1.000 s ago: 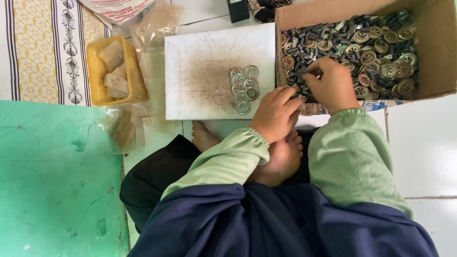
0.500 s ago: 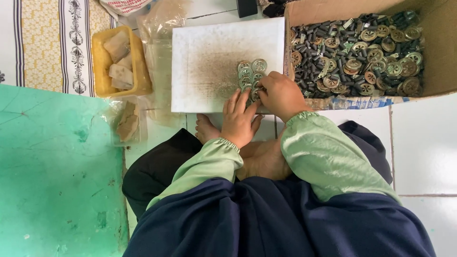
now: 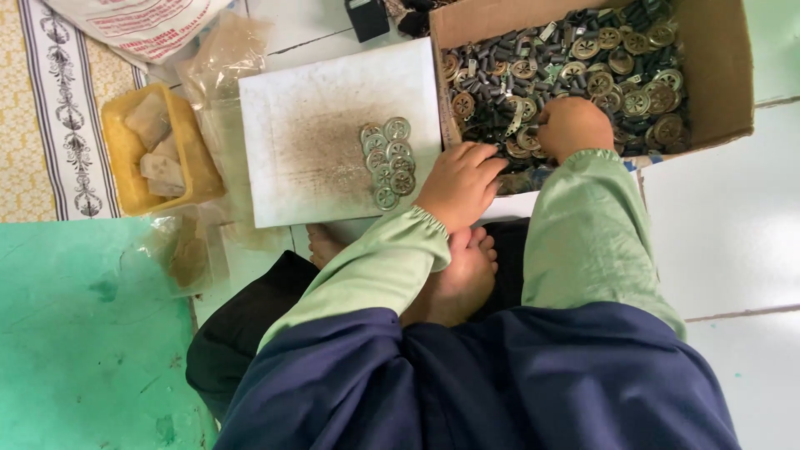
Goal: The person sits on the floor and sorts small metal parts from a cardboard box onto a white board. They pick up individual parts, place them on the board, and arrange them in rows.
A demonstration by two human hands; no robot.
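Observation:
My right hand [image 3: 571, 125] is inside the cardboard box [image 3: 717, 75], its fingers dug into a heap of round metal wheel-shaped discs and small dark parts [image 3: 617, 58]; whether it grips anything is hidden. My left hand [image 3: 458, 183] rests on the lower right corner of a white board [image 3: 308, 142], fingers loosely stretched toward the box wall, with nothing seen in it. Just left of that hand, several round metal discs [image 3: 387, 162] lie in a tight cluster on the board.
A yellow tray [image 3: 125, 179] with pale blocks sits left of the board, and clear plastic bags [image 3: 196, 250] lie around it. A green mat [image 3: 75, 333] lies at lower left and white floor tiles [image 3: 733, 233] at right. My bare feet [image 3: 450, 275] are tucked under the board's near edge.
My right hand has gone from the disc cluster on the board back into the box. My left hand has shifted slightly right along the board's edge. The view has moved closer.

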